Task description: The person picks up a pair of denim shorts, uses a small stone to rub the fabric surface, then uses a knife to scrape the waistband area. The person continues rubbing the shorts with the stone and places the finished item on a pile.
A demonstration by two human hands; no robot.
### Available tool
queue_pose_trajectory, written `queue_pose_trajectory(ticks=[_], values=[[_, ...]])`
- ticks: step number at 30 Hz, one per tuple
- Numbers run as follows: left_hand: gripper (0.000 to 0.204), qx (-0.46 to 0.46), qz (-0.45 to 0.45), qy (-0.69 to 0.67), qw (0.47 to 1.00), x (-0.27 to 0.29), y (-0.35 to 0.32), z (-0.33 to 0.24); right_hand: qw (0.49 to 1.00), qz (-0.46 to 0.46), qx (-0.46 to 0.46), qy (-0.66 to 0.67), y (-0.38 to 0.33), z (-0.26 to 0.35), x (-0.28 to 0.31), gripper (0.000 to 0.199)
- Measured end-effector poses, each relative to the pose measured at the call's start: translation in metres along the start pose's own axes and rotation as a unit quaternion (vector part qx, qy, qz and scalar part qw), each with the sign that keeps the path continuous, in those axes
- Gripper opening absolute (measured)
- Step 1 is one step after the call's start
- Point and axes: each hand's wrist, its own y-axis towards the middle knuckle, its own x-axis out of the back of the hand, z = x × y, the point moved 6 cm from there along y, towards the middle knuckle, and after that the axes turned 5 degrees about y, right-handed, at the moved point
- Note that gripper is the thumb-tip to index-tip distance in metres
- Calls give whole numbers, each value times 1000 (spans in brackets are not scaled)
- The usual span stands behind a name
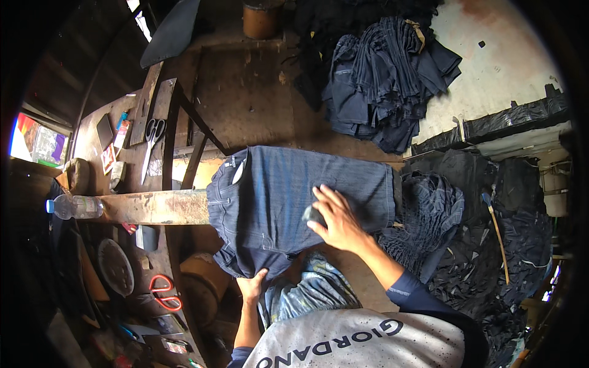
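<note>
A pair of dark blue denim shorts point(288, 202) is pulled over a wooden board point(156, 207), its waistband toward the left and a stitched hem at the right. Several paler streaks run across the cloth. My left hand point(251, 285) is closed on the near edge of the shorts, by the waistband. Over the middle of the cloth, my right hand point(336, 222) holds a small, dark, rounded block point(314, 216) between thumb and fingers. The block's underside and exact material cannot be made out.
Scissors with black handles point(154, 132), orange-handled scissors point(165, 293) and a water bottle point(75, 207) lie at the left. Folded dark garments point(383, 80) are heaped at the far right. More denim point(426, 211) and dark scraps point(485, 270) lie right of the board.
</note>
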Motion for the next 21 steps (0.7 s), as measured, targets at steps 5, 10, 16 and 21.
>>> queue_pose_trajectory(ticks=[5, 10, 16, 21], values=[[60, 15, 9, 38, 999, 1, 3, 9, 988, 146, -16, -36, -19, -2, -21, 51], [63, -25, 3, -2, 1000, 0, 4, 4, 995, 71, 27, -64, -20, 5, -16, 51], [64, 18, 18, 22, 999, -3, 4, 2, 990, 133, 6, -35, -23, 5, -20, 46], [59, -21, -1, -3, 1000, 0, 1, -1, 997, 82, -2, 13, -35, 4, -15, 47]])
